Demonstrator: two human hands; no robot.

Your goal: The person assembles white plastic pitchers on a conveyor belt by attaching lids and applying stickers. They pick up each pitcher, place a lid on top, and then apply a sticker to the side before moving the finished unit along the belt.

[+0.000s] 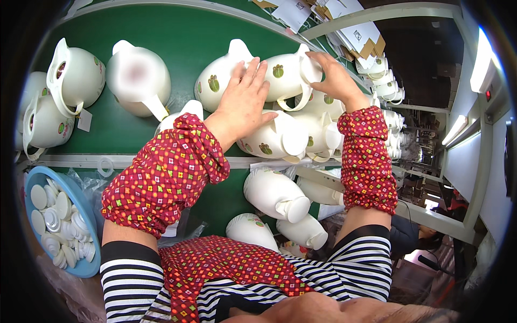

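My left hand lies with fingers stretched out against a white jug with green printed motifs, at the far side of the green work surface. My right hand has its fingers and thumb around the round end of another white jug, which lies on its side between both hands. Below my hands, more jugs lie on their sides, among them a white jug with a printed green motif. Patterned red sleeve covers reach down to both wrists.
At the left, several white jugs stand or lie on the green surface. A blue basin of white round lids sits near left. Beyond a metal rail, more jugs lie close to my body. Cardboard is piled at far right.
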